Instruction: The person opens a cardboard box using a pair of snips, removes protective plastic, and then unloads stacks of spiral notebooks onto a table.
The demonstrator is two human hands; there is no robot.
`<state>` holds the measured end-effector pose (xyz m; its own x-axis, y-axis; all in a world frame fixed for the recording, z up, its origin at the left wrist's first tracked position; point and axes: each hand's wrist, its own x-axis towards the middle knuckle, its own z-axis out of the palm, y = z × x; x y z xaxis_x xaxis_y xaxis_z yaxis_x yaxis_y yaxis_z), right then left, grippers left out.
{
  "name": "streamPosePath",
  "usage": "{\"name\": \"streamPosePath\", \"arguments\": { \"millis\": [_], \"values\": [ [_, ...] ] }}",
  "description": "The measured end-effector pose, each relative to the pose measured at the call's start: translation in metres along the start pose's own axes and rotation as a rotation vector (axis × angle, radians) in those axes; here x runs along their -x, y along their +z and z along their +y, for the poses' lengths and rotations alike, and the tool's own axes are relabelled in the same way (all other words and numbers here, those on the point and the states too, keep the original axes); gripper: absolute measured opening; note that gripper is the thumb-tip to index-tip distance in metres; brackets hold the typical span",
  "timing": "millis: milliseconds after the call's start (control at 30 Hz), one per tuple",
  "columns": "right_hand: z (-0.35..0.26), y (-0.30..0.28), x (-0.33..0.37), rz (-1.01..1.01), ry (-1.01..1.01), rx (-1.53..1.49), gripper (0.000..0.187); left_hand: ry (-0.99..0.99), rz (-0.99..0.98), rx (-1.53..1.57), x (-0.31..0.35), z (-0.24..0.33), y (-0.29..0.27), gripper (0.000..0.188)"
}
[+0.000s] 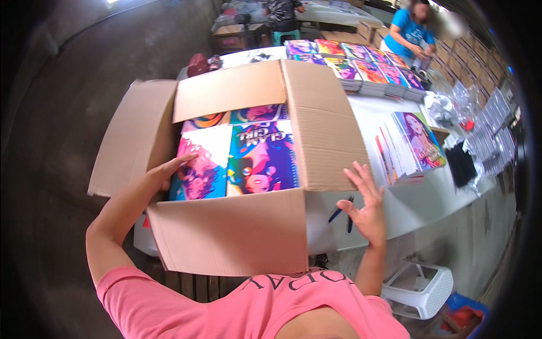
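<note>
A large cardboard box point(226, 229) stands in front of me on the table, its four flaps folded outward. Inside lie spiral-bound notebooks point(262, 161) with bright illustrated covers, packed side by side. My left hand point(176, 166) reaches into the box at its left side, fingers stretched over a pink and blue notebook point(199, 175); part of the hand is hidden by the box's edge. Beside the right flap point(324, 127), my right hand point(366, 200) is raised with fingers spread and nothing in it. Dark-handled pliers or cutters point(341, 214) lie on the table near that hand.
The white table point(406, 206) carries a leaning stack of notebooks point(409, 147) at right and several notebook piles point(361, 70) behind. Plastic wrap point(451, 104) lies farther right. A white stool point(420, 288) stands below the table. A person in blue point(409, 34) works at the far right.
</note>
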<state>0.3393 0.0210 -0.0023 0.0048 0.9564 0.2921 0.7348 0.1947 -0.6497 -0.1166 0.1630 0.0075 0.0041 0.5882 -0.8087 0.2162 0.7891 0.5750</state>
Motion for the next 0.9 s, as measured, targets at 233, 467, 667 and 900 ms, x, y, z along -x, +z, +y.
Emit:
{"name": "streamPosePath", "arguments": {
  "millis": [233,467,667,900],
  "values": [
    [0.004,0.003,0.002,0.026,-0.005,0.013,0.068,0.115,0.026,0.049,-0.035,-0.005,-0.011,0.081],
    [-0.001,0.014,0.002,0.091,-0.007,-0.002,0.073,0.221,-0.042,0.065,-0.003,0.014,0.014,0.080],
    [0.000,0.022,-0.003,0.125,-0.056,-0.079,0.062,0.358,0.039,0.203,0.027,0.015,0.010,0.064],
    [-0.008,0.018,-0.004,0.108,-0.039,-0.112,0.054,0.381,-0.028,0.262,0.046,0.020,0.024,0.055]
  ]
}}
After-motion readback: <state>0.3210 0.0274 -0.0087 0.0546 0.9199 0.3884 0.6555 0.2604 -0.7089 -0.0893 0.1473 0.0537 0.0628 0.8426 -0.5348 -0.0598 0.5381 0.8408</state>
